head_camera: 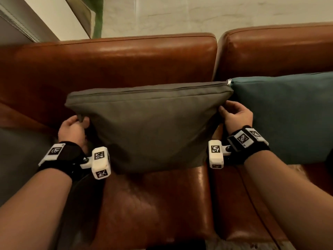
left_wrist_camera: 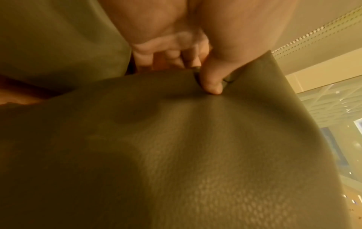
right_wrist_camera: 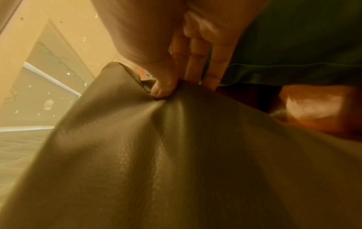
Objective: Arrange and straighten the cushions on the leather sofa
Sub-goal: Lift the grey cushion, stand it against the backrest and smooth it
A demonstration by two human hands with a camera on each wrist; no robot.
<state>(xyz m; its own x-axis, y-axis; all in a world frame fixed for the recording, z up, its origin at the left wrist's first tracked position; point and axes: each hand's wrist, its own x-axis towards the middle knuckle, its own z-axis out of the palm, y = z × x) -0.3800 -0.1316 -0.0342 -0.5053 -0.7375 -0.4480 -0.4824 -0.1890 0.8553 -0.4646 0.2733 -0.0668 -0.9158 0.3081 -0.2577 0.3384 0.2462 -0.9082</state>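
Note:
A grey-brown cushion (head_camera: 149,123) stands upright on the brown leather sofa (head_camera: 111,62), leaning toward its backrest, zip edge on top. My left hand (head_camera: 75,127) pinches the cushion's upper left corner; in the left wrist view the thumb (left_wrist_camera: 211,83) presses into the fabric (left_wrist_camera: 176,155). My right hand (head_camera: 234,114) pinches the upper right corner, its thumb (right_wrist_camera: 162,88) digging a fold into the cloth (right_wrist_camera: 156,155). A teal cushion (head_camera: 284,116) leans against the backrest just right of it, touching my right hand's back.
Another grey cushion (head_camera: 19,159) lies at the far left of the seat. The bare seat (head_camera: 153,204) shows in front of the held cushion. A pale wall (head_camera: 198,13) rises behind the sofa.

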